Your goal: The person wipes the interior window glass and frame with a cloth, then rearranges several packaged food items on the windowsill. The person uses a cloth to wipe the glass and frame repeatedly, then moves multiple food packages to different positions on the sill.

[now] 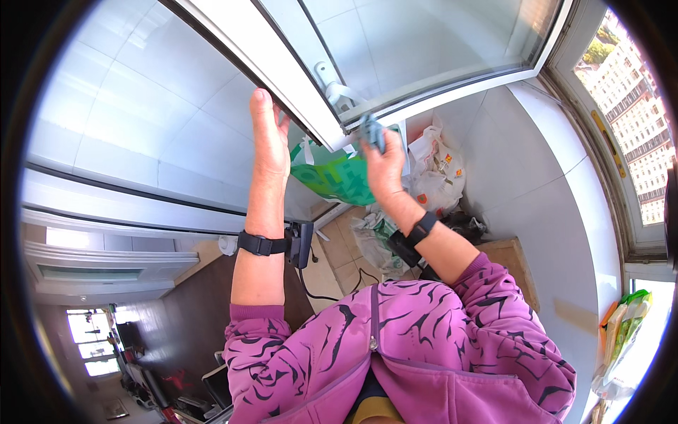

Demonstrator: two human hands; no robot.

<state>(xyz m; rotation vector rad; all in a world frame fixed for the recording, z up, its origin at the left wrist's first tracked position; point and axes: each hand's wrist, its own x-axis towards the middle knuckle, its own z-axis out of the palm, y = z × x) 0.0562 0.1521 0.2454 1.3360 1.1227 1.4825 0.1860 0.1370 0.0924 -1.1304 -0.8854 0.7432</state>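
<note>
My left hand (267, 135) is at the edge of a white-framed glass panel (291, 79), thumb pointing up and the other fingers partly hidden against the frame. Beside the lower corner of this frame, my right hand (386, 164) grips a crumpled blue-grey cloth (372, 133), slightly blurred. The cloth lies close to the frame's bottom rail; whether it touches cannot be made out. Behind the glass near that corner is a white fitting (333, 87). A green bag (333, 177) stands just below, between my two hands.
White plastic bags (437, 169) fill the corner by the tiled wall (508, 153). More crumpled bags (376, 238) lie on the tiled floor (339, 241). A wooden board (503, 259) stands at right. Beyond is a window frame (609, 143); packages (625, 328) sit by the lower right edge.
</note>
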